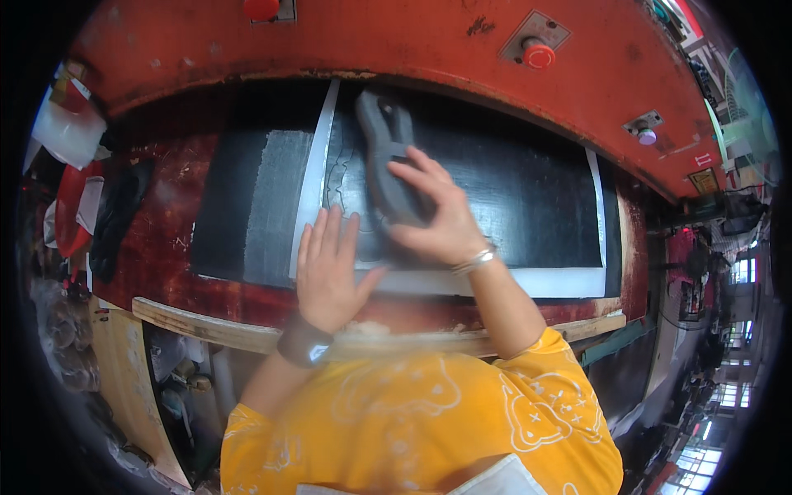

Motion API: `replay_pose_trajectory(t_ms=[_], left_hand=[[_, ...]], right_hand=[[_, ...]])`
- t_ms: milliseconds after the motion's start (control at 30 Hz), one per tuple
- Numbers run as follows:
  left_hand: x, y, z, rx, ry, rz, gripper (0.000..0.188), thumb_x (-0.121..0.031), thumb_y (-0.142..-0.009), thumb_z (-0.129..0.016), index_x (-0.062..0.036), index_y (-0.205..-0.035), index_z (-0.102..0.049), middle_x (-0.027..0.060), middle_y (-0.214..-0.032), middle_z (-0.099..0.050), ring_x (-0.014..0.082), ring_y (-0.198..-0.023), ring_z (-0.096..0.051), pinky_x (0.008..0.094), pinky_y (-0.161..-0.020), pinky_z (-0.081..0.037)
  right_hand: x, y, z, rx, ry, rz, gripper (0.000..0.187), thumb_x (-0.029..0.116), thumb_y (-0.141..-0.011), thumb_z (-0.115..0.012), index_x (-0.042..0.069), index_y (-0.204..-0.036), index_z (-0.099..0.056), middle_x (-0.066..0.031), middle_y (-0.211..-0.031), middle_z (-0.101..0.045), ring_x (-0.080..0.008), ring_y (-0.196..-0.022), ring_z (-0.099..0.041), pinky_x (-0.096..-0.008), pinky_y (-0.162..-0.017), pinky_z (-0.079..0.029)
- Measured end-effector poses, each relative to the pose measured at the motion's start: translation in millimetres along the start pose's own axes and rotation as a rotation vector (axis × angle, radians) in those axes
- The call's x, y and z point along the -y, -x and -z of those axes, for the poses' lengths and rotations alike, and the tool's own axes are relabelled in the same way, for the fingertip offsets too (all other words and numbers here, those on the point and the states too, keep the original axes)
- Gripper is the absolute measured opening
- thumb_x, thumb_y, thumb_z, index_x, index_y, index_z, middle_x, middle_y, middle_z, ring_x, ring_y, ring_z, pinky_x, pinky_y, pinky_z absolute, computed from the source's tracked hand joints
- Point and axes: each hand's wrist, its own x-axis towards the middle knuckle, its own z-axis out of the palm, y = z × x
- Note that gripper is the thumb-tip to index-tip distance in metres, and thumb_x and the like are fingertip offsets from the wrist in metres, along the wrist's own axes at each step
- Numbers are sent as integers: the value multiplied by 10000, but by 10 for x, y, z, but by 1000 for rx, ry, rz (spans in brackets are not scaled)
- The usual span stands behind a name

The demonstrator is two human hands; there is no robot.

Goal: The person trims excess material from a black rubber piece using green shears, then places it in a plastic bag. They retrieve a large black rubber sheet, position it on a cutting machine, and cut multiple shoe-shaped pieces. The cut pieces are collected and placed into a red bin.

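Observation:
My right hand grips a long dark grey, sole-shaped cutting die, thumb at its near end and fingers over its right side. The die's far end has a forked opening. It is on or just above a shiny black sheet; any gap is not visible. My left hand lies flat, fingers stretched out, at the sheet's near left part. Just beyond its fingertips a thin wavy cut outline shows in the black sheet. A white sheet underneath shows along the left, near and right edges.
A red machine beam spans the far side, bearing a red push button. A grey textured strip lies left of the white sheet. Along the table's near edge runs a wooden rail. Dark curved pieces lie at far left.

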Motion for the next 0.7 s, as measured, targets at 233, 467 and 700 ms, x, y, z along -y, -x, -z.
replay_pose_trajectory(t_ms=[233,467,700], left_hand=[[-58,51,44,-39,-1,-17,712,-349,-726,-719,-32,-1306,-453,222,-1374,-391,375,-1298,-344,472,-1084,-250],[-28,30,46,-22,16,9,720,-351,-716,-727,-31,-1301,-455,221,-1369,-394,378,-1295,-346,474,-1081,-257],[-11,-282,23,-99,-25,23,654,-300,-724,-720,-29,-1272,-489,216,-1363,-405,394,-1285,-352,485,-1070,-269]], right_hand=[[-96,343,17,-139,483,-42,654,231,-563,-715,141,-1200,-598,-163,-1392,-405,-433,-1261,-336,-470,-1019,-342],[-70,304,-109,-177,612,-33,628,249,-565,-712,145,-1175,-605,-171,-1380,-407,-474,-1210,-341,-522,-1001,-325],[-429,72,267,-171,532,34,791,325,-635,-750,156,-1343,-440,-197,-1459,-268,-377,-1353,-240,-478,-1084,-222]])
